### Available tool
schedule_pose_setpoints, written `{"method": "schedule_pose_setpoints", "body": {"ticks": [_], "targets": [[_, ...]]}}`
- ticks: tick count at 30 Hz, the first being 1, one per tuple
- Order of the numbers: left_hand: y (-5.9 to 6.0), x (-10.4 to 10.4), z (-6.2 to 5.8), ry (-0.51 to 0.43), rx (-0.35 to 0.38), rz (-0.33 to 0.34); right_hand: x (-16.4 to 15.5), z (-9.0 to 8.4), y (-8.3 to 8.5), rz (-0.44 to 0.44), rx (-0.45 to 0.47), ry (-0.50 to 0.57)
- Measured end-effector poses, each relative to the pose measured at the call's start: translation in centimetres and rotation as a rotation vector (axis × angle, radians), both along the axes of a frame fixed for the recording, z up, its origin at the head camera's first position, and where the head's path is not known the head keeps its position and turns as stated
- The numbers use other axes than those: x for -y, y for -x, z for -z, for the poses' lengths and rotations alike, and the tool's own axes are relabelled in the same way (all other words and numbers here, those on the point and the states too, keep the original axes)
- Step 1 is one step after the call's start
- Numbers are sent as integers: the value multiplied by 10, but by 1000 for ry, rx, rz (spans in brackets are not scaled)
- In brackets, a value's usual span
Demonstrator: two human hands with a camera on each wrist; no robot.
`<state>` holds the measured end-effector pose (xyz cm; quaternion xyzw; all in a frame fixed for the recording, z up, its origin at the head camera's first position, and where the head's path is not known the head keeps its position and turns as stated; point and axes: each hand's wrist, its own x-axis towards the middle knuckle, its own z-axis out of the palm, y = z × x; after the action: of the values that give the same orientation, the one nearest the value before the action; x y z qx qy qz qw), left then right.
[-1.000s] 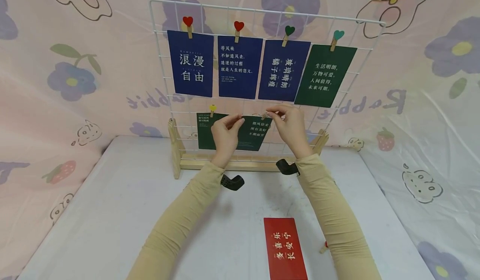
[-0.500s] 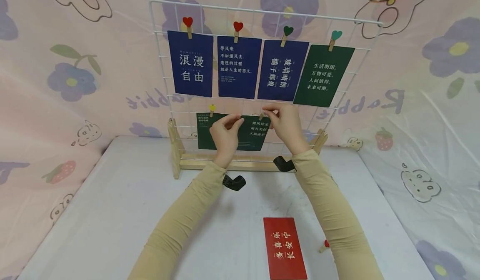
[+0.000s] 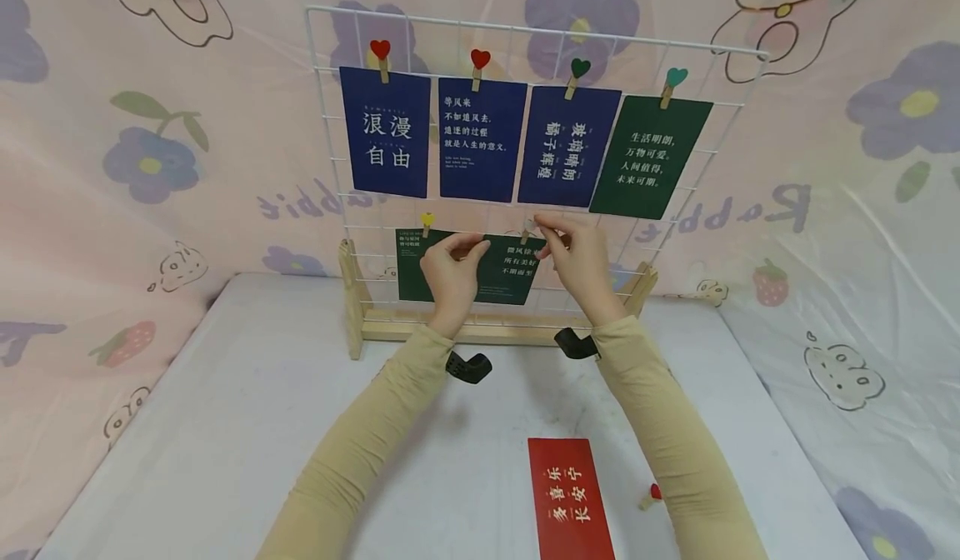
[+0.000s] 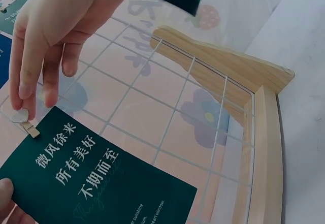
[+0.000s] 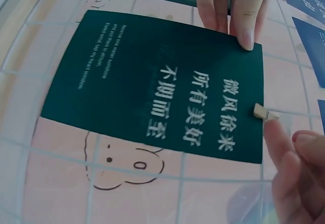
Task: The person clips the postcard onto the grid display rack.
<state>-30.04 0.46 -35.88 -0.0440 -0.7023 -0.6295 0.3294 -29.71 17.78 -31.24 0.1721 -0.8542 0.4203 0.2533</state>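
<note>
My left hand (image 3: 452, 277) pinches the top left corner of a green card (image 3: 504, 275) with white writing, its thumb in front in the right wrist view. At this card's top edge sits a small wooden clothespin (image 5: 260, 111) with a pale heart, clipped to the card against the white wire grid (image 4: 157, 89). My right hand (image 3: 577, 264) is right beside the clothespin, a fingertip at its heart end and the thumb apart from it in the right wrist view. Left of it hangs another green card (image 3: 412, 268) under a yellow-heart clothespin (image 3: 427, 222), partly hidden by my left hand.
Three blue cards and a green card (image 3: 651, 158) hang along the grid's upper row from heart clothespins. The grid stands on a wooden base (image 3: 480, 332). On the white table lie a red card (image 3: 572, 497) and a red-heart clothespin (image 3: 650, 497), close to my right sleeve.
My right hand's fingers have drawn slightly right, off the clothespin, so its pale heart shows more. My left hand keeps its place on the green card. The head view has shifted slightly.
</note>
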Motion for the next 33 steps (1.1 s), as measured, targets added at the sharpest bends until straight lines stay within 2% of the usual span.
{"method": "schedule_pose_setpoints", "body": {"ticks": [7, 16, 18, 20, 23, 26, 30, 33], "targets": [[-4, 4, 4, 3, -27, 38, -11, 12, -10, -90, -19, 172], [-14, 18, 9, 12, -33, 122, -28, 27, -25, -224, 215, 258], [-18, 23, 10, -5, -20, 174, -32, 32, -29, -250, 265, 270], [-24, 27, 11, -55, 17, 262, -34, 38, -34, -266, 312, 269], [-33, 34, 14, -161, 111, 412, -39, 47, -43, -279, 388, 261], [-40, 39, 16, -228, 191, 520, -43, 54, -48, -284, 437, 256], [-46, 44, 18, -224, 232, 592, -49, 59, -52, -287, 462, 248], [-49, 45, 20, -200, 274, 620, -55, 63, -53, -302, 474, 215]]}}
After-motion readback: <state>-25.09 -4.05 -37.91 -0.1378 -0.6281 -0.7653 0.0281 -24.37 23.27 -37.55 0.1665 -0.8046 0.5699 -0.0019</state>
